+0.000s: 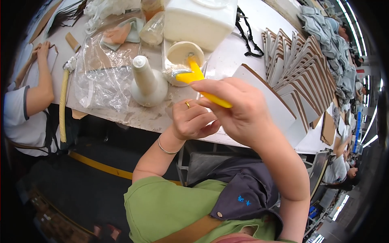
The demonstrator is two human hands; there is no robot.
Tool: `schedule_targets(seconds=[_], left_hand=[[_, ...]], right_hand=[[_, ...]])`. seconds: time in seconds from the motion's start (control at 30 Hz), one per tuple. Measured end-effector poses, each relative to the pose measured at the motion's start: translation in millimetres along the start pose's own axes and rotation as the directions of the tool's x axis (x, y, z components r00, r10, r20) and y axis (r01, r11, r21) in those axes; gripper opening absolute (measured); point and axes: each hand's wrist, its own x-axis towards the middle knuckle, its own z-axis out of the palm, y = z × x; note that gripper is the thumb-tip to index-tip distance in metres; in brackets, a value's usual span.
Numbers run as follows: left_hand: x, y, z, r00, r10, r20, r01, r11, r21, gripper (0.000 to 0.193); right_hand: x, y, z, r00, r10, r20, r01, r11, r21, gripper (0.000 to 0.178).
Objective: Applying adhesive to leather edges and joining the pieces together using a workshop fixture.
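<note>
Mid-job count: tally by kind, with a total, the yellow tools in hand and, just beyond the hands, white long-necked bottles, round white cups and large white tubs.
Yellow tool in the right hand: 1
White long-necked bottle: 1
Round white cup: 1
Large white tub: 1
Total: 4

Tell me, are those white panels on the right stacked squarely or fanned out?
Fanned out: the white panels overlap in staggered rows, with many brown edges showing separately.

I'm in a factory workshop. Many like-shaped, brown-edged pieces fan out toward the right edge of my table, strip lights run overhead, and a yellow line crosses the floor.
</note>
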Motion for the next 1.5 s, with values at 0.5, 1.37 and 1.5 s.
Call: schedule_targets(seconds=[0.5, 1.37, 1.5], left_hand=[[-1, 1, -4, 0.999, -0.04, -0.002, 0.04, 0.999, -0.028, 0.017], [-6, 3, 1, 0.991, -0.105, 0.086, 0.115, 0.987, -0.116, 0.018], [-5, 1, 2, 0.98, -0.124, 0.156, 0.142, 0.984, -0.107, 0.019]], right_hand=[[6, -1, 7, 0.99, -0.116, 0.076, 0.131, 0.961, -0.243, 0.018], [5, -4, 2, 0.998, 0.019, -0.061, -0.025, 0.995, -0.092, 0.02], [11, 5, 13, 0.992, -0.025, -0.125, 0.003, 0.984, -0.178, 0.023]])
